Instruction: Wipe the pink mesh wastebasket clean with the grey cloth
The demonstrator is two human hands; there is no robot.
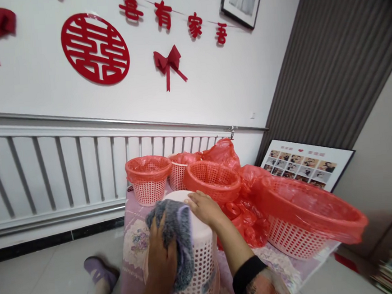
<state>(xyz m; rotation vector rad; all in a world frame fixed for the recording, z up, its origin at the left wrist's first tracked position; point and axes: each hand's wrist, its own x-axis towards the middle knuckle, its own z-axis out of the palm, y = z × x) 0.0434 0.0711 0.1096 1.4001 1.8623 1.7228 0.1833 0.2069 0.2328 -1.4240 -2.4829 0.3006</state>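
A white plastic wastebasket (200,260) with a perforated side stands upside down at the table's near end. My left hand (161,251) grips a grey fluffy cloth (177,225) and presses it against the basket's side and upper edge. Over the right edge of its upturned base lies my right hand (202,206), fingers curved against the plastic and holding the basket. The basket's lower part runs out of the bottom of the view.
Several perforated baskets lined with red plastic bags stand behind and to the right, among them a small basket (150,189) and a large basket (298,234). A patterned tablecloth (135,256) covers the table. Beyond is a white radiator (72,170); a photo board (339,156) leans at right.
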